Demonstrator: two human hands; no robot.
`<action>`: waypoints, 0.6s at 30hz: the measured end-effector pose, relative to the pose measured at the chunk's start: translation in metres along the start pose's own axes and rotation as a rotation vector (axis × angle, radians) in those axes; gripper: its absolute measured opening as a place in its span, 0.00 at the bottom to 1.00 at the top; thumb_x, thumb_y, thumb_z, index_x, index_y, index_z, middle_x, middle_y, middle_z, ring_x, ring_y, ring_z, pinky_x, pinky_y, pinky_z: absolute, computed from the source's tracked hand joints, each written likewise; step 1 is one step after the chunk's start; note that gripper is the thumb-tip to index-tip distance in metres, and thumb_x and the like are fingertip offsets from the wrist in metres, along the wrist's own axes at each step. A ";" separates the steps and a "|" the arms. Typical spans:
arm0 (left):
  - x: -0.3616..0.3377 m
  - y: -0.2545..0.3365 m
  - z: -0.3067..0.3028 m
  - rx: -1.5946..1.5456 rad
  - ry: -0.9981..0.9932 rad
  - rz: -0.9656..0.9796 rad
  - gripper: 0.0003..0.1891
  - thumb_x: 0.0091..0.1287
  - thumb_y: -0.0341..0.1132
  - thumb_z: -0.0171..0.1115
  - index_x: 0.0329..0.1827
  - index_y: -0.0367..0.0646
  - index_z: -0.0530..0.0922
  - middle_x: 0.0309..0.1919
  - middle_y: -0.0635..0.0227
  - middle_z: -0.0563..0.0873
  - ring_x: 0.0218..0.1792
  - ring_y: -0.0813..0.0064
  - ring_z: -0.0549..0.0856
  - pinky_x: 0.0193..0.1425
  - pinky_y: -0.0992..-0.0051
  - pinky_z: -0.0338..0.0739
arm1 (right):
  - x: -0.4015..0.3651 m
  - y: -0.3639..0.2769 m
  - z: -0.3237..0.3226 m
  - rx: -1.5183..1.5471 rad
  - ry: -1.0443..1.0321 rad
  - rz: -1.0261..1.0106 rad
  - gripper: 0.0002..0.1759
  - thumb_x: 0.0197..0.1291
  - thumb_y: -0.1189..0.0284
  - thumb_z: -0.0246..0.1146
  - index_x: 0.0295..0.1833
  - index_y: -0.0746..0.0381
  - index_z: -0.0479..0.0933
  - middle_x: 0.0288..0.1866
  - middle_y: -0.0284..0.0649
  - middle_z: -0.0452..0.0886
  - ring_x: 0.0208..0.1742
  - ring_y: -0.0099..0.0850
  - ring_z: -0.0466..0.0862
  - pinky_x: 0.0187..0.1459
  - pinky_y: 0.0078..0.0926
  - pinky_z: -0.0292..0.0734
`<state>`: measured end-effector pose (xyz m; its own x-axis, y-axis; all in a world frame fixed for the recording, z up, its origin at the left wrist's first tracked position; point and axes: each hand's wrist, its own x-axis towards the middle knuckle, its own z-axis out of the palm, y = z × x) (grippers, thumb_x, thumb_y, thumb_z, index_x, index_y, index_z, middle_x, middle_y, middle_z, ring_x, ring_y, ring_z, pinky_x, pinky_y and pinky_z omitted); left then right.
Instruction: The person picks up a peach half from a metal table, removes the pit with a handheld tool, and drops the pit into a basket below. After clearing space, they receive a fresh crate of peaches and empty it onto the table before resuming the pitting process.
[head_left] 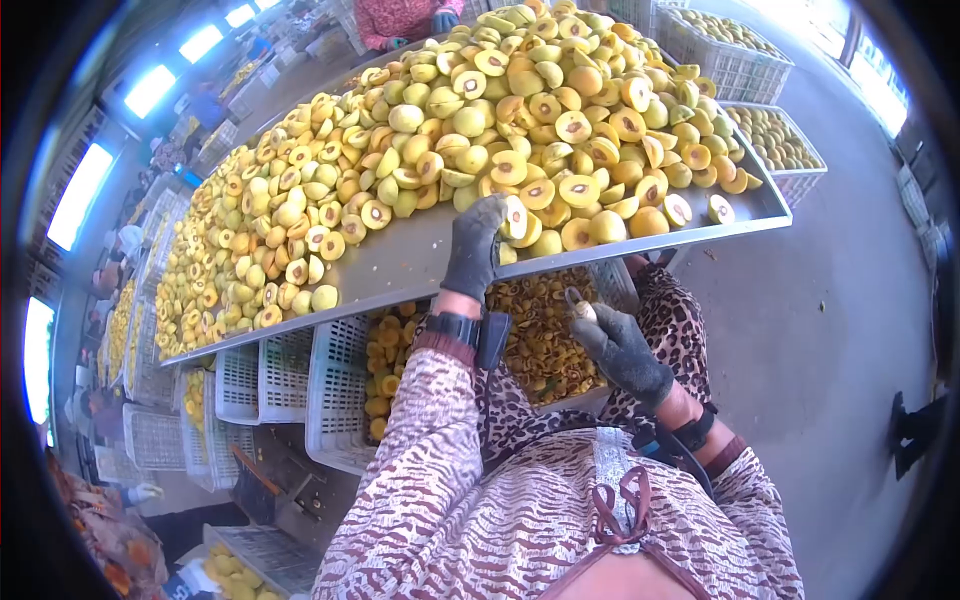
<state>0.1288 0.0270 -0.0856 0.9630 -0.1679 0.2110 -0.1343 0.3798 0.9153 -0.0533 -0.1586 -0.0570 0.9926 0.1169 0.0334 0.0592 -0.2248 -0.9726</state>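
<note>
Left hand (475, 250) closes on a fruit half (515, 216) at the table (400, 262) edge; right hand (628, 352) clasps a small scoop (580, 306) (tip up). Better to keep fingers clear of its tip.

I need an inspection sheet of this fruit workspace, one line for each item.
Surface: metal tray, heaped with whole and halved yellow fruit.
Job's things: halved fruit at the tray's near edge; small tool.
Clutter: white crates under the tray, one holding fruit pieces.
Grips: left hand, gloved, on the halved fruit; right hand, gloved, holds the small tool.
Cables: dark cord or strap near the right wrist.
Surroundings: crates of fruit beyond; another person at the far end; grey floor.
</note>
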 end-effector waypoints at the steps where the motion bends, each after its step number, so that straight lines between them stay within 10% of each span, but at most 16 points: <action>1: -0.014 0.013 0.006 0.008 0.007 -0.006 0.17 0.68 0.37 0.64 0.52 0.31 0.81 0.45 0.61 0.87 0.46 0.69 0.86 0.52 0.72 0.80 | 0.004 -0.002 0.003 -0.009 0.024 -0.041 0.13 0.69 0.67 0.61 0.36 0.66 0.74 0.22 0.36 0.70 0.27 0.21 0.68 0.29 0.29 0.67; 6: -0.075 0.055 0.027 -0.222 -0.085 0.004 0.21 0.75 0.37 0.55 0.63 0.29 0.75 0.55 0.59 0.83 0.55 0.73 0.82 0.63 0.72 0.76 | 0.027 -0.022 0.029 -0.024 0.109 -0.126 0.13 0.69 0.69 0.60 0.35 0.68 0.73 0.22 0.42 0.74 0.26 0.23 0.70 0.28 0.33 0.68; 8: -0.089 0.064 0.033 0.315 -0.139 0.253 0.22 0.75 0.37 0.53 0.65 0.29 0.74 0.59 0.56 0.82 0.59 0.70 0.81 0.67 0.71 0.73 | 0.031 -0.025 0.038 0.029 0.176 -0.195 0.13 0.68 0.69 0.61 0.36 0.69 0.73 0.22 0.45 0.76 0.25 0.25 0.71 0.28 0.34 0.69; 10: -0.095 0.059 0.040 -0.337 -0.115 0.011 0.23 0.74 0.37 0.54 0.67 0.30 0.72 0.62 0.56 0.80 0.62 0.68 0.79 0.70 0.70 0.71 | 0.032 -0.022 0.038 0.017 0.120 -0.090 0.13 0.71 0.66 0.57 0.38 0.65 0.74 0.24 0.28 0.71 0.28 0.16 0.67 0.29 0.22 0.65; 14: -0.100 0.060 0.047 -0.279 -0.149 0.021 0.25 0.77 0.41 0.53 0.69 0.30 0.69 0.63 0.56 0.78 0.64 0.67 0.78 0.70 0.69 0.70 | 0.023 -0.036 0.020 0.725 -0.107 0.307 0.13 0.72 0.60 0.57 0.39 0.59 0.74 0.21 0.25 0.67 0.17 0.14 0.63 0.17 0.15 0.57; 18: -0.107 0.040 0.048 -0.361 -0.097 -0.119 0.27 0.78 0.47 0.49 0.69 0.32 0.69 0.63 0.56 0.78 0.63 0.66 0.78 0.69 0.68 0.71 | 0.021 -0.031 0.024 0.392 -0.013 0.220 0.14 0.71 0.65 0.59 0.40 0.66 0.77 0.26 0.28 0.73 0.26 0.16 0.69 0.26 0.19 0.64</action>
<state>0.0089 0.0165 -0.0551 0.9380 -0.3087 0.1577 0.0846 0.6451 0.7594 -0.0367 -0.1262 -0.0319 0.9755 0.1204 -0.1840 -0.2000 0.1379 -0.9700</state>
